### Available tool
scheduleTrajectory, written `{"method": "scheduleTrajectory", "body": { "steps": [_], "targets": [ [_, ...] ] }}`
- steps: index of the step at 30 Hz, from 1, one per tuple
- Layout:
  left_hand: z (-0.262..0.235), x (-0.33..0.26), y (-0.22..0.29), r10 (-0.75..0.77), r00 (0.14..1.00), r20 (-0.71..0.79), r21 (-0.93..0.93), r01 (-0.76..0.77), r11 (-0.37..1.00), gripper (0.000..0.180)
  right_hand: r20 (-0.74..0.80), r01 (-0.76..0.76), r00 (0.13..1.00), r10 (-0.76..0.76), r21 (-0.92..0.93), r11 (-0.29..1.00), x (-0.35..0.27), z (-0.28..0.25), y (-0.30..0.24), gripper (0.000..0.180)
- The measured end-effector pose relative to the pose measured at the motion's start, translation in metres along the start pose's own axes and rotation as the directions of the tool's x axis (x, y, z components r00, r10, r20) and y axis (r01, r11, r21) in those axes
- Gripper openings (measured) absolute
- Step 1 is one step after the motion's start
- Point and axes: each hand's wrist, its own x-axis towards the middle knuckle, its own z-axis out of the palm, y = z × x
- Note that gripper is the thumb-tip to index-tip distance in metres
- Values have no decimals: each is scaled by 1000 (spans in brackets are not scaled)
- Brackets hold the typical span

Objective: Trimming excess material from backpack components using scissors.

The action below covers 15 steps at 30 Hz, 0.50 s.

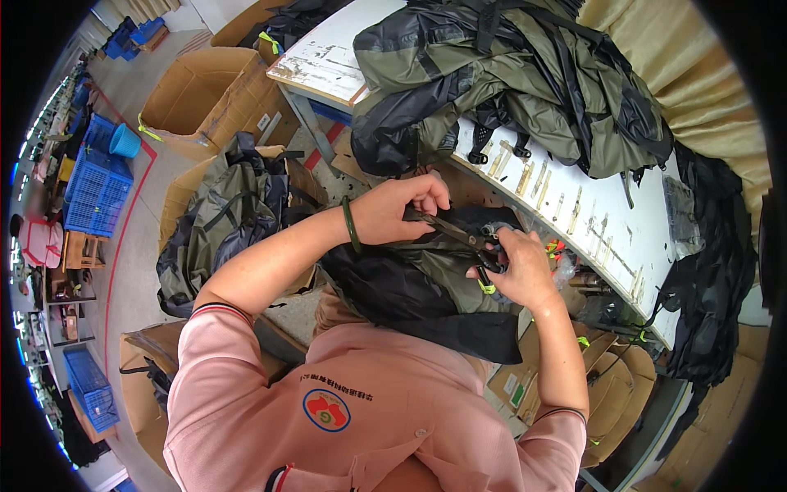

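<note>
A pair of scissors [456, 232] is in my right hand [525, 269], whose fingers are wrapped round the black handles. The blades point left toward my left hand [400, 210]. That hand is closed, thumb against fingers, on a dark bit of the bag near the scissors' tips; its exact shape is hidden. Under both hands a black and olive bag [447, 275] lies spread across my lap. A small yellow-green tag [487, 287] shows just below my right hand.
More olive and black bags [525, 90] are heaped on the worn white table [566, 209] ahead. Another bag [234, 217] fills a carton at my left, with an open cardboard box [205, 102] beyond. Blue crates [100, 176] stand farther left. Black fabric [709, 262] hangs off the table's right end.
</note>
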Motion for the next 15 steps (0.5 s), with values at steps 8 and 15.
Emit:
{"method": "scheduleTrajectory", "body": {
  "steps": [8, 15],
  "targets": [
    [0, -4, -4, -3, 1000, 11, -31, 4, 1000, 34, -25, 19, 999, -19, 1, 1000, 3, 7, -2, 50],
    [3, -8, -5, 14, 1000, 1, -9, -14, 1000, 33, -10, -1, 1000, 1, -30, 1000, -2, 9, -2, 47]
  ]
}}
